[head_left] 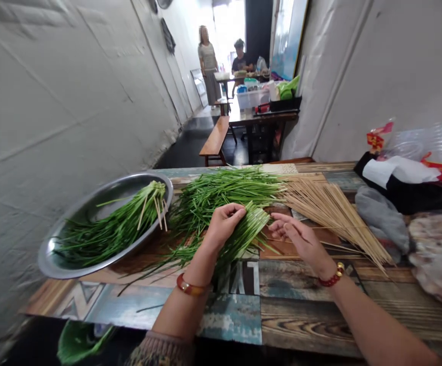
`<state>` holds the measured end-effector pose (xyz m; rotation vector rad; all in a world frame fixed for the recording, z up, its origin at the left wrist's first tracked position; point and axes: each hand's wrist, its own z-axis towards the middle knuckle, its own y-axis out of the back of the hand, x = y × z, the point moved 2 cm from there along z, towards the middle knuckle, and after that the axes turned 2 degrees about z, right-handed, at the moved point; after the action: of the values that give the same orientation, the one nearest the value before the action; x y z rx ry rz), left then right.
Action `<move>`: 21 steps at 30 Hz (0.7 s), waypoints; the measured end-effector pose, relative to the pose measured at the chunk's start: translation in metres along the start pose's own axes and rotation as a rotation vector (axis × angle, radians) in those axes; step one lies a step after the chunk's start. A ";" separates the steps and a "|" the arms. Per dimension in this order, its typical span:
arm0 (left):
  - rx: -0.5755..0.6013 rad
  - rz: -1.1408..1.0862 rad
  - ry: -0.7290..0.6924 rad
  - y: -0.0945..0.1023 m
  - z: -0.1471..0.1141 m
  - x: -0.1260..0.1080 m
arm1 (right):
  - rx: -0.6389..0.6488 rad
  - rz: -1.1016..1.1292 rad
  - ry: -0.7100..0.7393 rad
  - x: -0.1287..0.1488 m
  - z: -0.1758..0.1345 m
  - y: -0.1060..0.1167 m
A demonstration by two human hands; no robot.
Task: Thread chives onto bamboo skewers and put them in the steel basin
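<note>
My left hand [225, 222] is closed on a bunch of garlic chives [252, 226], whose pale stem ends point up and to the right. Just right of those ends is my right hand [295, 235], its fingers partly curled and apart, with nothing visible between them. Behind the bunch lies a loose heap of green chives [228, 188]. A fan of thin bamboo skewers [331, 213] rests on the table beyond my right hand. At the left, a steel basin [49, 264] holds chives [110, 229] with several skewers through their pale ends.
The patterned wooden table [301, 315] has bags [438, 249] and packaging [404, 173] along its right side. Past it are a wooden bench [216, 136] and another table with a plastic box [252, 98]. Two people [208, 61] are in the background. Walls stand on both sides.
</note>
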<state>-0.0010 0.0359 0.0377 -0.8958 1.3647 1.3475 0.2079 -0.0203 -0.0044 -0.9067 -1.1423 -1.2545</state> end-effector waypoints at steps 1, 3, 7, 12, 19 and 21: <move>-0.014 -0.008 -0.013 0.003 0.001 -0.005 | 0.007 -0.059 0.013 0.001 0.001 0.000; -0.012 -0.010 -0.051 0.008 0.002 -0.019 | -0.020 -0.212 0.071 0.009 0.003 0.000; -0.004 -0.043 -0.104 0.022 0.004 -0.046 | -0.038 -0.468 0.324 0.042 0.016 -0.006; 0.060 -0.162 -0.145 0.042 0.013 -0.062 | -0.095 -0.656 0.566 0.088 0.052 0.000; 0.029 0.082 -0.008 0.077 0.000 -0.032 | -0.052 -0.769 0.624 0.122 0.079 0.014; -0.106 0.111 -0.081 0.089 -0.007 -0.036 | -0.035 -0.780 0.660 0.131 0.078 0.015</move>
<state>-0.0780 0.0345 0.0950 -0.8358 1.3073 1.5367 0.2059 0.0262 0.1420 0.0097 -0.9404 -2.0062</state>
